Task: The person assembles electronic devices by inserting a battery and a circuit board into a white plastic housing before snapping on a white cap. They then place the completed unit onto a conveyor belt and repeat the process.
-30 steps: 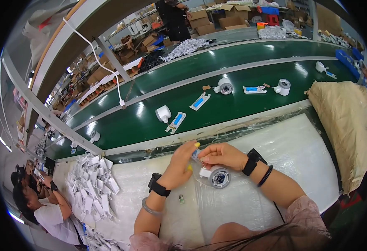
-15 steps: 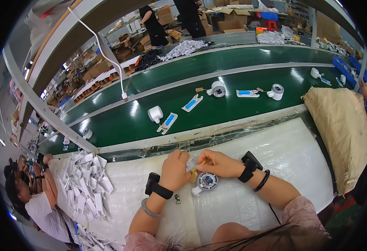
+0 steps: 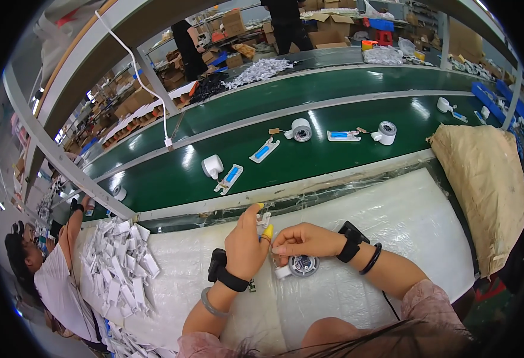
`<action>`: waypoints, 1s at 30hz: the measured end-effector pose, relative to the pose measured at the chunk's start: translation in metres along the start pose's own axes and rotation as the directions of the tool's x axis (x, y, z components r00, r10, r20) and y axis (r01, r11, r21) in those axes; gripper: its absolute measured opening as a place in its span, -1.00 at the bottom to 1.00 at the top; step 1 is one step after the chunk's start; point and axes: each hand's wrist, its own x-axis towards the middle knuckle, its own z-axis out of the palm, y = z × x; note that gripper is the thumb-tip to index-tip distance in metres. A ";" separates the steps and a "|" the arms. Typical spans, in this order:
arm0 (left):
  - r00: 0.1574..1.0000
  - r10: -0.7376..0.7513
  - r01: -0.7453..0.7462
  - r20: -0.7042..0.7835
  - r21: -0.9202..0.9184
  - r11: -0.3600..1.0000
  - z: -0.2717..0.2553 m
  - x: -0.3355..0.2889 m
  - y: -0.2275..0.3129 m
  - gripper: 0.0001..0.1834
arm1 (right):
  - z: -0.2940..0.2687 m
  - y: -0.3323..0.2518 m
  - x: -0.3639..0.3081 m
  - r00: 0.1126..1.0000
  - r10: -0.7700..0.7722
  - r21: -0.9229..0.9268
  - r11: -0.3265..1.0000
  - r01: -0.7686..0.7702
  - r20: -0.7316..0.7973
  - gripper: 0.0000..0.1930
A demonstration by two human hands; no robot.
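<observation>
My left hand (image 3: 245, 247) grips a small white plastic housing (image 3: 263, 217) between its fingers and thumb, which wear yellow finger covers. Close beside it, my right hand (image 3: 307, 241) is closed in a pinch; what its fingertips hold, perhaps a thin wire, is too small to make out. Under the right hand lies a round white-and-grey device head (image 3: 303, 266) with a circuit board showing in its open face, partly covered by the fingers. A small green circuit board (image 3: 251, 286) rests on the sheet by my left wrist, half hidden.
Several white device heads (image 3: 385, 133) with wired handle shells (image 3: 264, 150) ride a green conveyor belt (image 3: 172, 173) beyond the padded table (image 3: 393, 227). A pile of white plastic shells (image 3: 118, 262) lies left, near another person (image 3: 59, 280). A brown paper-covered bundle (image 3: 483, 191) stands right.
My left hand has shifted slightly left and turned, its index finger stretching forward. My right hand has moved a little left and down, over the device head. Belt pieces have slid left.
</observation>
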 end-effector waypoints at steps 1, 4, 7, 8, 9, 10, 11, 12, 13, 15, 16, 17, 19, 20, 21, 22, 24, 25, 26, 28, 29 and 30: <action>1.000 -0.011 0.012 0.027 -0.035 0.999 0.000 0.000 0.000 -0.37 | -0.001 0.000 -0.001 1.000 0.000 0.000 1.000 0.000 -0.003 -0.74; 0.998 -0.024 0.032 0.066 -0.113 0.993 0.000 0.002 -0.006 -0.36 | -0.004 0.000 -0.002 0.998 0.050 0.110 0.993 -0.046 -0.032 -0.74; 0.983 -0.092 0.132 0.157 -0.268 0.954 -0.005 0.005 -0.011 -0.35 | -0.008 0.000 -0.002 0.994 -0.009 0.157 0.987 0.026 -0.111 -0.73; 0.959 -0.146 0.230 0.243 -0.367 0.901 -0.007 0.006 -0.011 -0.35 | -0.009 0.000 -0.002 0.990 -0.038 0.119 0.991 0.055 -0.136 -0.73; 0.959 -0.144 0.228 0.243 -0.367 0.902 -0.009 0.007 -0.010 -0.35 | -0.010 -0.001 -0.002 0.985 -0.068 0.080 0.993 0.082 -0.160 -0.74; 0.933 -0.184 0.320 0.310 -0.479 0.818 -0.012 0.008 -0.009 -0.36 | -0.010 -0.005 -0.003 0.985 -0.069 0.080 0.993 0.082 -0.160 -0.74; 0.901 -0.212 0.408 0.380 -0.572 0.711 -0.015 0.010 -0.009 -0.38 | -0.008 -0.011 -0.005 0.987 -0.090 0.098 0.990 0.103 -0.132 -0.73; 0.900 -0.212 0.409 0.380 -0.572 0.711 -0.020 0.012 -0.009 -0.38 | -0.007 -0.014 -0.006 0.988 -0.111 0.116 0.986 0.123 -0.104 -0.71; 0.861 -0.190 0.468 0.471 -0.591 0.656 -0.025 0.014 -0.008 -0.42 | -0.008 -0.014 -0.007 0.988 -0.111 0.115 0.986 0.124 -0.106 -0.71; 0.815 -0.159 0.528 0.558 -0.602 0.599 -0.030 0.017 -0.008 -0.47 | -0.011 -0.013 -0.011 0.996 -0.084 0.294 0.953 0.076 0.013 -0.68; 0.789 -0.167 0.563 0.592 -0.586 0.583 -0.032 0.017 -0.008 -0.51 | -0.012 -0.015 -0.012 0.996 -0.083 0.293 0.953 0.076 0.013 -0.68; 0.761 -0.174 0.597 0.626 -0.568 0.566 -0.033 0.017 -0.008 -0.55 | -0.012 -0.018 -0.015 0.998 -0.034 0.328 0.945 0.016 0.049 -0.69; 0.775 -0.137 0.575 0.617 -0.598 0.558 -0.035 0.015 -0.006 -0.57 | -0.011 -0.020 -0.017 0.996 0.015 0.360 0.932 -0.046 0.087 -0.70; 0.788 -0.100 0.553 0.608 -0.626 0.550 -0.036 0.014 -0.005 -0.60 | -0.011 -0.019 -0.017 0.992 0.038 0.256 0.964 -0.067 0.118 -0.69; 0.787 -0.101 0.554 0.608 -0.626 0.548 -0.037 0.012 -0.004 -0.60 | -0.010 -0.019 -0.017 0.987 0.064 0.147 0.985 -0.085 0.146 -0.67; 0.799 -0.074 0.516 0.597 -0.618 0.593 -0.038 0.011 -0.002 -0.61 | -0.010 -0.021 -0.018 0.987 0.062 0.148 0.985 -0.083 0.147 -0.67; 0.808 -0.047 0.477 0.587 -0.606 0.636 -0.041 0.010 0.005 -0.61 | -0.011 -0.027 -0.021 0.983 0.069 0.096 0.992 -0.086 0.167 -0.76; 0.877 -0.008 0.306 0.480 -0.545 0.781 -0.042 0.009 0.006 -0.62 | -0.010 -0.029 -0.021 0.983 0.070 0.097 0.991 -0.087 0.169 -0.76; 0.925 0.056 0.126 0.375 -0.443 0.888 -0.043 0.008 0.009 -0.62 | -0.008 -0.031 -0.022 0.989 0.052 0.130 0.989 -0.070 0.141 -0.79; 0.943 0.050 0.106 0.329 -0.438 0.893 -0.049 0.008 0.018 -0.62 | -0.007 -0.029 -0.020 0.993 0.035 0.160 0.986 -0.052 0.111 -0.81; 0.958 0.047 0.084 0.283 -0.434 0.897 -0.050 0.008 0.021 -0.62 | -0.008 -0.024 -0.018 0.994 -0.004 0.115 0.993 -0.008 0.109 -0.83; 0.958 0.050 0.082 0.282 -0.436 0.896 -0.049 0.007 0.022 -0.62 | -0.007 -0.021 -0.017 0.993 -0.044 0.069 0.997 0.036 0.108 -0.83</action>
